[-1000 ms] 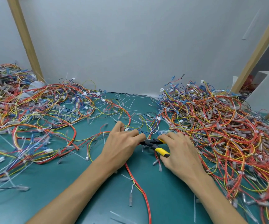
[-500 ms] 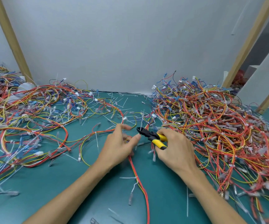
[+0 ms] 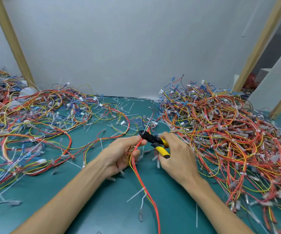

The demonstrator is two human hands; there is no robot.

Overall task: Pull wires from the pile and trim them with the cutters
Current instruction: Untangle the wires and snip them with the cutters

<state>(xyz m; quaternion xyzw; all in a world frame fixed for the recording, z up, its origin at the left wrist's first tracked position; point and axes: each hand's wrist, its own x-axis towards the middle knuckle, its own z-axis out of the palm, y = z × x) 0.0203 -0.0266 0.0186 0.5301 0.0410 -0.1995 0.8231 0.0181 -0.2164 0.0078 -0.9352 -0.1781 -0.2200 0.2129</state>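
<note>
Left hand (image 3: 121,156) turned palm-up since before, curled round red-yellow wire bundle (image 3: 146,191) raised above green mat (image 3: 92,210), right hand (image 3: 178,159) gripping yellow-handled cutters (image 3: 153,139), jaws now at bundle, pile (image 3: 224,132) to the right

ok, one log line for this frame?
left hand: grips red-yellow wire bundle | right hand: holds cutters | cutters: tip at bundle above left hand | wire pile: right of hands

The right hand (image 3: 178,159) partly hides the handles of the cutters (image 3: 151,139); the left pile (image 3: 18,119) and right pile (image 3: 220,132) run past the frame edges.
</note>
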